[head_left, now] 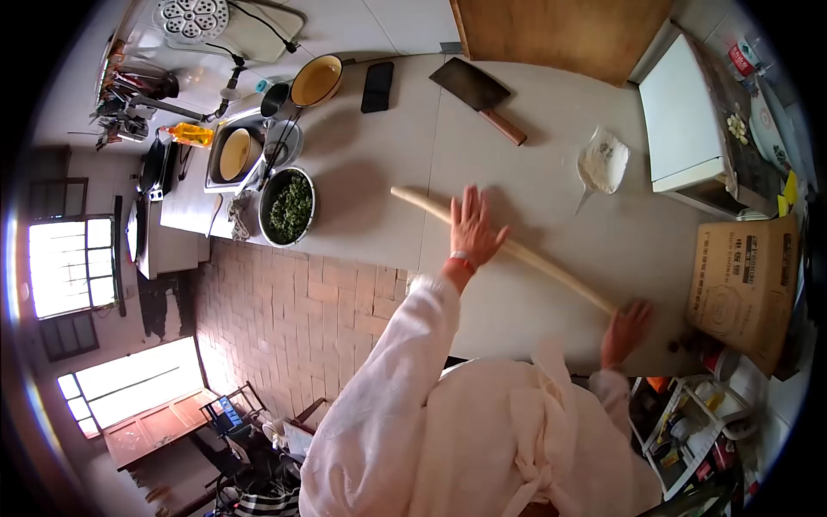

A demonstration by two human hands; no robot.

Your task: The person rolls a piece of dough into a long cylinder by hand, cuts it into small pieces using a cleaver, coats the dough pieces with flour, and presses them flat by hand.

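A long wooden rolling pin (556, 273) lies diagonally on the pale countertop (379, 215). My left hand (474, 227) rests on it toward its upper left part, fingers spread. At the pin's lower right end is my right hand (627, 332), somewhat blurred, its fingers apart and touching or beside the wood. Beyond the pin lies a cleaver (471, 84) with a wooden handle. Further right, a scoop (603, 162) holds white powder. To the left, a metal bowl (289, 207) contains chopped greens.
A black phone (377, 87) and a yellow-lined bowl (316, 81) lie near the wall. The sink (216, 164) is at the left, with an orange bottle (191, 134) by it. A cardboard box (743, 289) and a white cabinet (682, 125) border the right side.
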